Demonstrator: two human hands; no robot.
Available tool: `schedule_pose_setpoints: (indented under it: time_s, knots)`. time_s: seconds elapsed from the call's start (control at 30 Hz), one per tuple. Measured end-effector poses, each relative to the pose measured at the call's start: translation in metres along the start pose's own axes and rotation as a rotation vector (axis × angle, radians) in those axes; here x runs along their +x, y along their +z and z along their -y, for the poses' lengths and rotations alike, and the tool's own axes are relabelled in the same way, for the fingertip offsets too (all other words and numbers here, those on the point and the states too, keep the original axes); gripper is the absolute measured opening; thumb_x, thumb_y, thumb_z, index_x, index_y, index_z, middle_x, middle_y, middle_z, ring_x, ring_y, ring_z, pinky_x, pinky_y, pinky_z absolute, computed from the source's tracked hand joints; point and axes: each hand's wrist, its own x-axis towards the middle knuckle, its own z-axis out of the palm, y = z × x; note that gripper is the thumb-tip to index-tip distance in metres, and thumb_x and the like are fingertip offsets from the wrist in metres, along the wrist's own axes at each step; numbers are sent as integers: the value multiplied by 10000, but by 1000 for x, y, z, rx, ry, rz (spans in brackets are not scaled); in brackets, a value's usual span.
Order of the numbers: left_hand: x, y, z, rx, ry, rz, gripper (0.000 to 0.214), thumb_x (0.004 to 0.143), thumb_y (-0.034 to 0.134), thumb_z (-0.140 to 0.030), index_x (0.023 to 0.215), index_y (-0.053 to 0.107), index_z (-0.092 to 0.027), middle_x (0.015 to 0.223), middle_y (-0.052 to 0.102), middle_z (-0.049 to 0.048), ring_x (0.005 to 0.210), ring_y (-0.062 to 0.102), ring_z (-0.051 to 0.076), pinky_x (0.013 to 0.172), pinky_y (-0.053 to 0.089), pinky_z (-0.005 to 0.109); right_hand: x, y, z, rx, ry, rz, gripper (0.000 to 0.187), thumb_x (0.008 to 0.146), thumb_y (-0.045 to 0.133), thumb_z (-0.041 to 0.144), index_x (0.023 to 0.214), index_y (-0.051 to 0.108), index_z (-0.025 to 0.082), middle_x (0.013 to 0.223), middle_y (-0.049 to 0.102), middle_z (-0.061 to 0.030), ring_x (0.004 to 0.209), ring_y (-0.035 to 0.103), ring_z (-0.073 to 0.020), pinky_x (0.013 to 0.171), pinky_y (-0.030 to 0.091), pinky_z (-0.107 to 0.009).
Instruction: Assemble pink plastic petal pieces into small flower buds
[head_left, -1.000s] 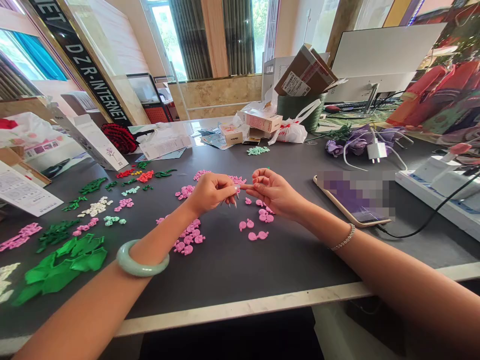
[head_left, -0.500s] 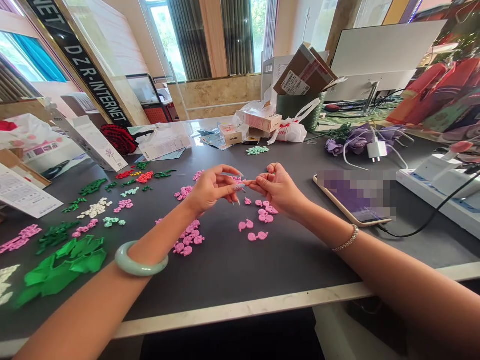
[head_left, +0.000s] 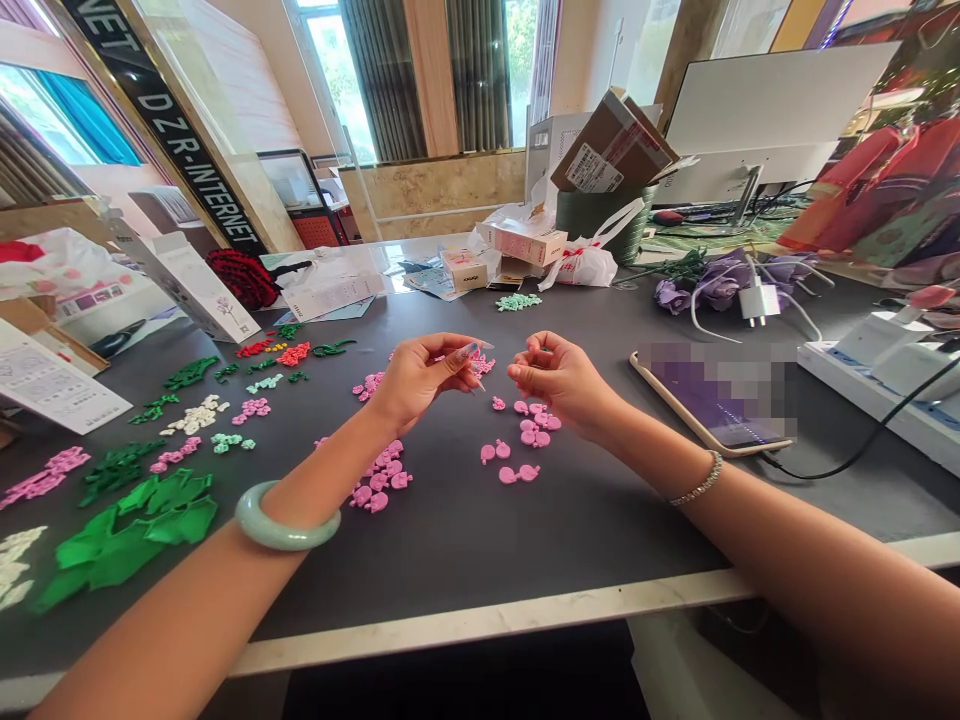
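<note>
My left hand (head_left: pixel 424 378) hovers over the dark table (head_left: pixel 465 540) with fingers curled in a pinch; what it pinches is too small to make out. My right hand (head_left: pixel 559 380) is a short gap to its right, fingers curled closed on something small that I cannot name. Below the hands lie loose pink petal pieces (head_left: pixel 525 435). A second pile of pink pieces (head_left: pixel 379 480) lies under my left forearm, which wears a pale green bangle (head_left: pixel 283 517).
Sorted heaps of small pieces cover the left: green leaves (head_left: pixel 127 525), white (head_left: pixel 196 415), red (head_left: pixel 291 352). A phone (head_left: pixel 712 395) on a cable lies right of my right hand. Boxes (head_left: pixel 525 240), a bag, purple flowers (head_left: pixel 712 280) and a monitor (head_left: pixel 757 110) stand behind.
The two hands, joined fingertip to fingertip a second ago, have drawn apart; the left moved slightly left and up, the right stayed close to its place.
</note>
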Motion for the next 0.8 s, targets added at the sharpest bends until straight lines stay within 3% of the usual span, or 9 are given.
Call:
schedule_pose_setpoints:
  time_s: [0.1, 0.27, 0.8]
  knots:
    - [0, 1, 0, -8, 4, 24, 446, 633, 794, -440, 937, 667, -140, 616, 608, -7, 571, 618, 124, 621, 556, 282, 0, 1, 1, -4, -9, 36, 449, 522, 851, 302, 678, 456, 155, 641, 503, 63, 554, 469, -34, 531, 403, -193]
    - [-1, 3, 0, -19, 6, 36, 392, 591, 828, -375, 886, 680, -163, 689, 630, -9, 576, 631, 120, 601, 563, 266, -4, 5, 4, 28, -3, 86, 375, 519, 856, 279, 645, 531, 139, 687, 540, 37, 596, 517, -55, 574, 432, -212]
    - [-1, 6, 1, 0, -12, 22, 368, 501, 867, -327, 680, 615, -126, 617, 636, 0, 552, 644, 149, 553, 572, 274, -5, 3, 3, 55, -49, 244, 281, 592, 828, 222, 687, 573, 150, 740, 577, 21, 706, 565, -93, 643, 433, -241]
